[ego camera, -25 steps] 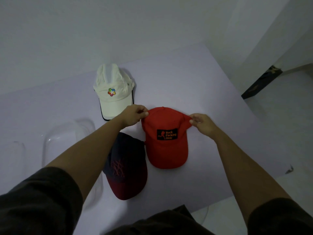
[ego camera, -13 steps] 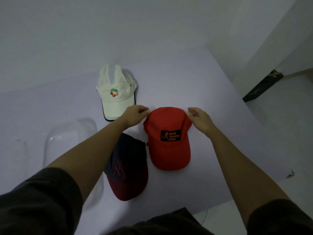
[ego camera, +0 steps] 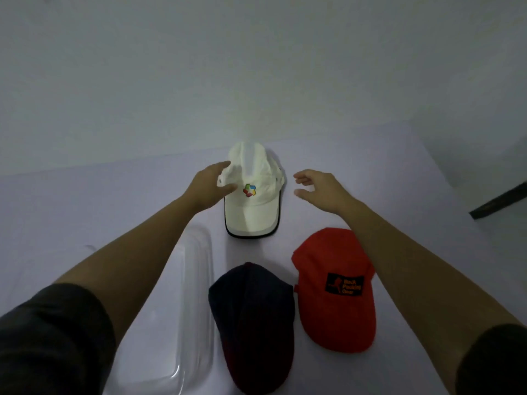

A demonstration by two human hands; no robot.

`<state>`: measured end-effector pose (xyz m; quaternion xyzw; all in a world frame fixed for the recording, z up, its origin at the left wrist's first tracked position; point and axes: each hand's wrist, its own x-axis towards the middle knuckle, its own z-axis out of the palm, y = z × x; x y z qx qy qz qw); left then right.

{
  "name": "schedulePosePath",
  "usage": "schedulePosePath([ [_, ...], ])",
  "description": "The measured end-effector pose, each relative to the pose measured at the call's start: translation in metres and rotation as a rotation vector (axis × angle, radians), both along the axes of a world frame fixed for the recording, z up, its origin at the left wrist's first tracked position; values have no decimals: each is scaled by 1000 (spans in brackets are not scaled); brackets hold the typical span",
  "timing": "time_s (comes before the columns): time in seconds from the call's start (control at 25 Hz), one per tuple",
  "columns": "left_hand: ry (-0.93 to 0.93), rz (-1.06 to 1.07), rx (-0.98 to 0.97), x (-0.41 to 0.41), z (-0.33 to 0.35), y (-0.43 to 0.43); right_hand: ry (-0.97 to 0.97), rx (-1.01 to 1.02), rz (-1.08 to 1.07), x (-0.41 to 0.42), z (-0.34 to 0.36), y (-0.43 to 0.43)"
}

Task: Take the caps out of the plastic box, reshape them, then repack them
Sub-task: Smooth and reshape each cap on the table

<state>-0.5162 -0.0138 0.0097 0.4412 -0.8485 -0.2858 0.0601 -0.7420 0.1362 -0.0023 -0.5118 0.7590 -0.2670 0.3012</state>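
The white cap (ego camera: 252, 192) sits near the counter's (ego camera: 399, 181) far edge, close to the wall, with its brim toward me. It has a coloured logo and dark brim trim. My left hand (ego camera: 209, 189) is spread open, fingers and thumb touching the crown's left side. My right hand (ego camera: 322, 189) hovers open just beside the cap, holding nothing. Bare counter runs out to the right edge. There are three caps: white, red (ego camera: 336, 292) and dark (ego camera: 253, 323). One clear box (ego camera: 194, 309) lies left of the dark cap.

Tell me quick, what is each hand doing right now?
Left hand: open, fingers spread against the side of the white cap.
Right hand: open, holding nothing, beside that cap without touching it.
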Motion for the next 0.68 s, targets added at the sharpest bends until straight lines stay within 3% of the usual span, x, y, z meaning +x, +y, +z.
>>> schedulePosePath([
  [0.24,-201,-218,103,-3,-48,-34,71,238,158,20,-40,-62],
  [0.48,-305,-313,-74,-14,-59,-40,250,118,95,39,-66,-77],
  [0.68,-264,-395,-394,-2,-60,-36,476,-32,118,49,-59,-62],
])
